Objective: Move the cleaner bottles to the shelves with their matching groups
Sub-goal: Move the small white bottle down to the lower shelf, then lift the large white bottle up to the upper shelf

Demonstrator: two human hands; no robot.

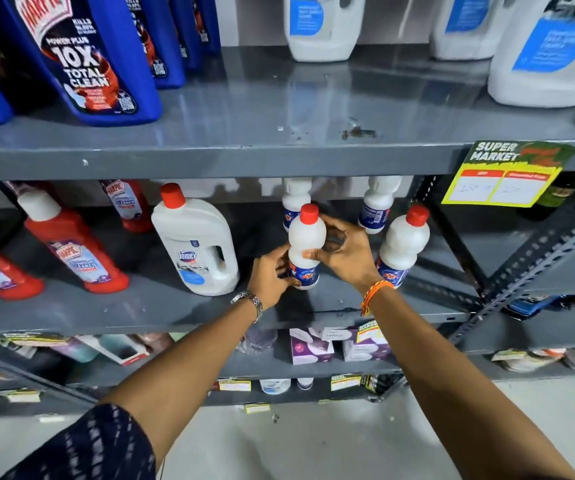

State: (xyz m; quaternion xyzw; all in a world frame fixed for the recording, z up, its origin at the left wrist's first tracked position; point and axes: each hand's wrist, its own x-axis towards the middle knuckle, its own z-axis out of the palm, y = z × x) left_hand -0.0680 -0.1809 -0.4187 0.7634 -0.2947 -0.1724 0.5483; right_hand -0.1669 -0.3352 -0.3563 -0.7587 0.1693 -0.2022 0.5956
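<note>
A small white bottle with a red cap and a blue label (306,237) stands upright on the middle grey shelf (175,306). My left hand (272,275) grips its lower part from the left. My right hand (345,254) wraps its waist from the right. A matching small white bottle (402,244) stands just to the right. Two more of the same kind (294,199) (378,202) stand behind. A white Domex jug with a red cap (196,244) stands to the left of my hands.
Red Harpic bottles (71,251) fill the left of the middle shelf. The upper shelf (279,109) carries blue Harpic bottles (81,57) at left and big white jugs (549,53) at right. A yellow price tag (501,174) hangs from its edge. Purple boxes (310,348) sit below.
</note>
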